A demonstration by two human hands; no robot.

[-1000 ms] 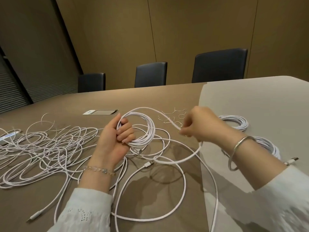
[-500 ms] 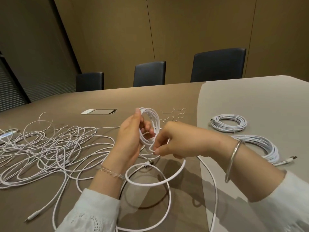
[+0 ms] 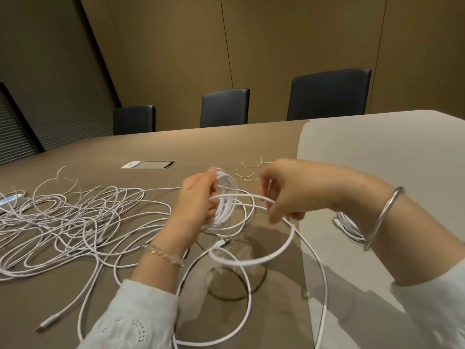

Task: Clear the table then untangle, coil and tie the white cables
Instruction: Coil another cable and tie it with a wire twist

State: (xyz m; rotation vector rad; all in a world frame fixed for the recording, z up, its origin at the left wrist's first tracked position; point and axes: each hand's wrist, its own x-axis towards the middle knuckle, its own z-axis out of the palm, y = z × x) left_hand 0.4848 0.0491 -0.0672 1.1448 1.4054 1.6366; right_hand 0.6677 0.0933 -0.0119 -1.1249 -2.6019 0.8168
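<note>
At far left I note the tangled white cables [image 3: 65, 217] spread loose over the brown worktop [image 3: 176, 147], well apart from both hands. Nearer me, one plug end [image 3: 46, 324] lies flat by the worktop's near edge. At centre, my left hand [image 3: 198, 197] is raised above the worktop and grips a partly wound coil [image 3: 225, 197] — fingers curled round its strands, the coil standing roughly upright in the grasp. A loose strand [image 3: 254, 197] runs from that coil across to my right hand [image 3: 284, 190], which pinches it between thumb and curled fingers, just beside the left. Below the right hand the same cable drops in a wide loop [image 3: 274, 255], slightly blurred, and trails off toward me. Behind the hands lie a few thin twist ties [image 3: 247, 170]. At right, on the paler part of the worktop, a finished coil [image 3: 348, 225] rests — largely hidden by my right forearm.
</note>
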